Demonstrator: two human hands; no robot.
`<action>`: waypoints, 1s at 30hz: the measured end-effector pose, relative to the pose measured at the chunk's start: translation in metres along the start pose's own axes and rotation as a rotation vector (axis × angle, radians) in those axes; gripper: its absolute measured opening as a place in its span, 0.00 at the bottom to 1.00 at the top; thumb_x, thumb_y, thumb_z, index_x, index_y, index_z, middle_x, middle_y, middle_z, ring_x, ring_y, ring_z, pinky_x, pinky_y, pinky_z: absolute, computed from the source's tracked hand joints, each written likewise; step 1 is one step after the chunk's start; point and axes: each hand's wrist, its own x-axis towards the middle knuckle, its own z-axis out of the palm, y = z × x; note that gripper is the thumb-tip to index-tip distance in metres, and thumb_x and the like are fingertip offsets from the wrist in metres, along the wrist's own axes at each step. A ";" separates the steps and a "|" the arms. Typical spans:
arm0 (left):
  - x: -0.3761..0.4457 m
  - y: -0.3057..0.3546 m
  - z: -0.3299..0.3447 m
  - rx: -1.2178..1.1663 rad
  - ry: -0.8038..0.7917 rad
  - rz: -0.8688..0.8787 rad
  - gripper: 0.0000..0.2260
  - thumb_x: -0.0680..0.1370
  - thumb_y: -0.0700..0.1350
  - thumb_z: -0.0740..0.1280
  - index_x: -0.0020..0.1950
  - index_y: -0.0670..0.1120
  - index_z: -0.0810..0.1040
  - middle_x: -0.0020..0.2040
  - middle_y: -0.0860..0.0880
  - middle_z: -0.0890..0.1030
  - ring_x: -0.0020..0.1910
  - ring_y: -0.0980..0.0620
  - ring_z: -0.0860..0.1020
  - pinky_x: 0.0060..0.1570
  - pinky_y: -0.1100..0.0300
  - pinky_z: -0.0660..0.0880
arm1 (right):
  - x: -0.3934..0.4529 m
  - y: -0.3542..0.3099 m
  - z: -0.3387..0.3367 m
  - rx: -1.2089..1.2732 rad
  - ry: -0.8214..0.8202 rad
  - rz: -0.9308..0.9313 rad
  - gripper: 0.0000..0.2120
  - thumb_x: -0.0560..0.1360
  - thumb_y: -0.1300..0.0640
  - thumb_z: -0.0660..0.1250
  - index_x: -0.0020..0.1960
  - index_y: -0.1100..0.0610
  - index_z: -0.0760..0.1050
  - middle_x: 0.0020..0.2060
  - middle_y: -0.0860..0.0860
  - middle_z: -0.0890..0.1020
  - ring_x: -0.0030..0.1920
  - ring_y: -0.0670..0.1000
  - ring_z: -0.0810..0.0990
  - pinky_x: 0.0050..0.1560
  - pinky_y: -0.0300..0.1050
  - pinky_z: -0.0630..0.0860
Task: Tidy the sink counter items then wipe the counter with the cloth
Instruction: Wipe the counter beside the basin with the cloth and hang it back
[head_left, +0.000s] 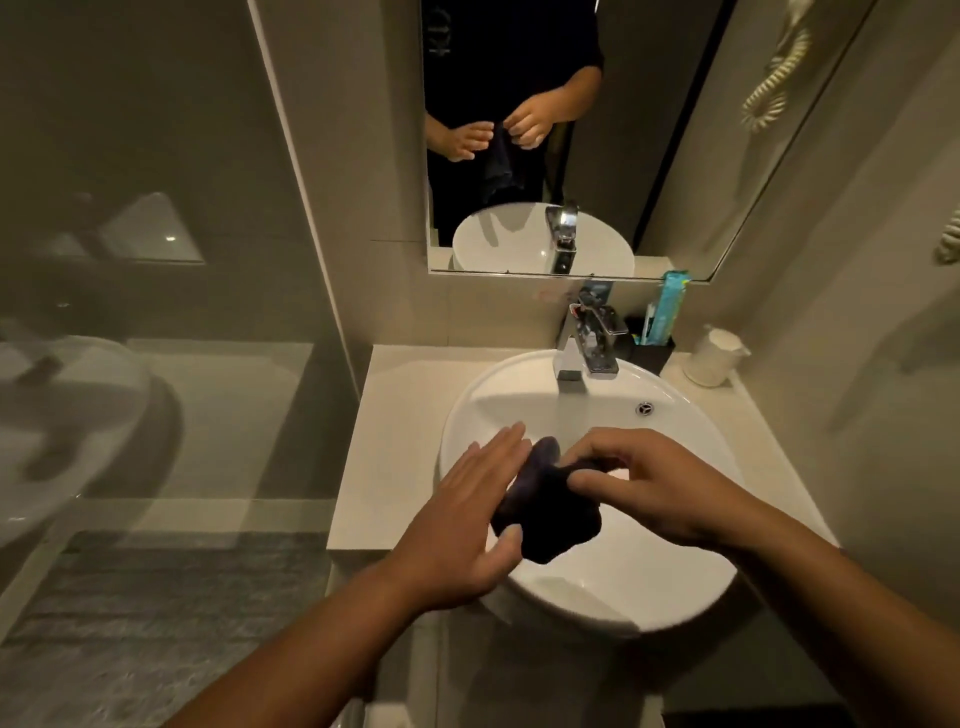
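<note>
A dark cloth (545, 512) hangs bunched above the white round sink (675, 415), between both hands. My right hand (649, 488) pinches the cloth's upper edge with its fingertips. My left hand (467, 525) lies flat against the cloth's left side, fingers stretched out and thumb under the cloth. The beige counter (395, 431) runs around the sink. A black holder (652, 351) with a teal toothpaste tube (670, 296) stands at the back right, with a white cup (714, 358) beside it.
A chrome faucet (584, 343) rises behind the basin. The mirror (571, 130) above reflects the hands and cloth. A glass shower partition (156, 312) stands to the left, and a wall close on the right. A grey floor mat (156, 597) lies lower left.
</note>
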 end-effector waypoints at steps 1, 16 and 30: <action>0.012 0.007 -0.003 -0.003 -0.021 -0.023 0.32 0.77 0.52 0.60 0.75 0.61 0.44 0.76 0.60 0.47 0.75 0.62 0.46 0.75 0.56 0.46 | -0.007 0.003 -0.009 -0.089 -0.005 -0.034 0.05 0.77 0.52 0.65 0.49 0.42 0.78 0.44 0.36 0.79 0.50 0.40 0.77 0.53 0.36 0.73; 0.043 0.132 0.060 0.187 -0.355 0.130 0.06 0.78 0.49 0.66 0.52 0.50 0.78 0.47 0.53 0.76 0.47 0.56 0.72 0.50 0.60 0.70 | -0.165 0.082 -0.082 -0.424 -0.010 -0.203 0.10 0.77 0.58 0.66 0.56 0.49 0.79 0.47 0.39 0.79 0.48 0.41 0.77 0.52 0.37 0.74; -0.054 0.135 0.127 0.260 -0.250 -0.301 0.08 0.80 0.49 0.63 0.57 0.51 0.75 0.53 0.53 0.81 0.50 0.53 0.78 0.47 0.57 0.74 | -0.192 0.187 0.006 -0.171 -0.059 -0.032 0.07 0.77 0.52 0.66 0.54 0.47 0.76 0.49 0.42 0.80 0.50 0.42 0.78 0.51 0.39 0.75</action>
